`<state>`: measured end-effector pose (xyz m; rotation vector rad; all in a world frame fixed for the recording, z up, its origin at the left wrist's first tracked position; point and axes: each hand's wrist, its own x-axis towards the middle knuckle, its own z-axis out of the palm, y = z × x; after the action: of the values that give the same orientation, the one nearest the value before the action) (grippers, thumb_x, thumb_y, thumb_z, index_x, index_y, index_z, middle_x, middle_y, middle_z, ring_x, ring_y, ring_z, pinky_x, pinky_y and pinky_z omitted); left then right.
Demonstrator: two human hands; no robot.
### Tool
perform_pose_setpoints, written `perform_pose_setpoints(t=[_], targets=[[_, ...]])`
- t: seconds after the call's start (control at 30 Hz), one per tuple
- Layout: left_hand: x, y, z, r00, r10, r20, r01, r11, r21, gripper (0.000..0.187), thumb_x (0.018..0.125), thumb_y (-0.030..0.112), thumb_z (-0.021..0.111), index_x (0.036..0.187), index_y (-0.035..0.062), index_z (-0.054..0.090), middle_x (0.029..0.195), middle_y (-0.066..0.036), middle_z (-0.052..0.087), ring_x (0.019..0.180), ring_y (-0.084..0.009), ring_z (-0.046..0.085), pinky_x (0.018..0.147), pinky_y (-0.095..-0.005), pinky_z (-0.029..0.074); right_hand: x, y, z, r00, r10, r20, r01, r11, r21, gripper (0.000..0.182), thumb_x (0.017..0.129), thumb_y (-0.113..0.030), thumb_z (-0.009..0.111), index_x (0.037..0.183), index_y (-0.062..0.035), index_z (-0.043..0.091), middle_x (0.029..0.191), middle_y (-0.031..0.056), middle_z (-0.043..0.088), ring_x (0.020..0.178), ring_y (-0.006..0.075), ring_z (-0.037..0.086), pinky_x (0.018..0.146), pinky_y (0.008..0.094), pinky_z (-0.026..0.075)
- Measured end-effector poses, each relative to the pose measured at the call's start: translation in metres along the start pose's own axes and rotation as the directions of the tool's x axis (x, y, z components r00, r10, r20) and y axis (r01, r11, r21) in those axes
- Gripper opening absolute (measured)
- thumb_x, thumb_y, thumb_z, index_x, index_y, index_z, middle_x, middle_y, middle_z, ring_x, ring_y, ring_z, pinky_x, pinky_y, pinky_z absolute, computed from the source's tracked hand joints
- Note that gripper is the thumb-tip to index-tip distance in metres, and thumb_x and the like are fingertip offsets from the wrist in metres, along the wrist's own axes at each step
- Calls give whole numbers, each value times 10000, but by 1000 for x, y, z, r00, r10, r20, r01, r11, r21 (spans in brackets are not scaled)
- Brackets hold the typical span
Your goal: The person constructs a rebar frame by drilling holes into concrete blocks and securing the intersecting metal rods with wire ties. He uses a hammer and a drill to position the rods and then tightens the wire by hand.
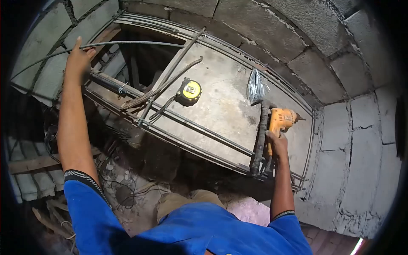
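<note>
One orange drill is at the right of the frame; the right hand has its fingers clamped on the handle. At upper left, the left hand is by one long rod; whether its fingers grip, I cannot tell. One tape measure, one hammer and one wire bundle lie on the pale board, beneath block walls.

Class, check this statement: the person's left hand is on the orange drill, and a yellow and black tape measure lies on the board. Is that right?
Not quite. The head view shows the right hand on the orange drill, not the left hand. The yellow and black tape measure does lie on the board.
</note>
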<state>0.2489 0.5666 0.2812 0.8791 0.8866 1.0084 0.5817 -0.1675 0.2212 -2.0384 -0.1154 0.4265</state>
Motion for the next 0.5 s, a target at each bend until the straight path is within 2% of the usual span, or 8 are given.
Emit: perform_pose_setpoints(t=[0.03,0.07,0.13,0.27,0.33,0.4,0.47,0.5], targets=[[-1,-1,-3,999,11,45,-11,1000,-10,876,867,468,748,1373,-136,366,1324,-359,472,1140,-427,603,906,-451,584,-7,-7,5,999,47,12,-47,998,40,340,823,-238,769,1046,-24,627,782,9,604,580,106,542,520,295,465],[-8,-1,-4,999,20,32,-20,1000,-1,876,867,468,748,1373,-136,366,1324,-359,472,1140,-427,603,906,-451,584,-3,0,2,1000,-7,0,7,999,40,297,834,-239,756,1003,-38,619,764,4,593,558,103,540,509,284,467],[-28,2,-8,989,36,143,-37,999,4,935,838,481,774,1421,-108,341,1357,-348,472,1137,-409,610,877,-436,590,-19,-14,-2,999,-8,-31,11,995,99,278,845,-250,747,976,-47,610,731,-13,566,536,87,523,490,255,465],[-45,4,-18,984,5,179,-25,994,108,934,828,418,805,1481,-25,306,1315,-303,536,1191,-410,585,921,-466,558,-36,-20,-39,994,-70,-84,84,981,173,227,885,-241,712,963,-57,603,695,-27,530,538,68,511,471,234,465],[-51,-1,-25,964,23,264,-60,989,135,911,816,509,784,1445,-26,399,1350,-290,524,1125,-393,617,856,-432,581,-58,-21,-58,997,-70,-15,71,950,306,235,916,-261,686,993,-58,597,706,-18,526,556,77,519,493,234,471],[-57,-8,-30,970,-31,241,-9,987,162,919,816,489,789,1466,-1,363,1344,-276,542,1130,-390,627,890,-464,564,-86,-21,-65,989,-113,-90,143,868,476,249,952,-270,645,1052,-54,575,792,12,557,619,90,528,513,230,466],[-81,-20,-26,970,-46,240,-9,975,224,717,913,424,699,1425,1,429,1320,-255,570,1085,-356,653,860,-458,574,-109,-16,-78,959,-275,59,158,702,694,335,984,-248,597,1229,-30,530,875,42,570,674,106,531,518,233,458],[-114,-20,-14,969,-30,247,-69,922,381,520,988,315,593,1394,13,468,1249,-199,632,1055,-309,671,842,-439,580,-127,-23,-76,926,-345,156,91,603,793,411,992,-233,581,1329,-30,462,888,51,567,682,111,525,509,240,451]])
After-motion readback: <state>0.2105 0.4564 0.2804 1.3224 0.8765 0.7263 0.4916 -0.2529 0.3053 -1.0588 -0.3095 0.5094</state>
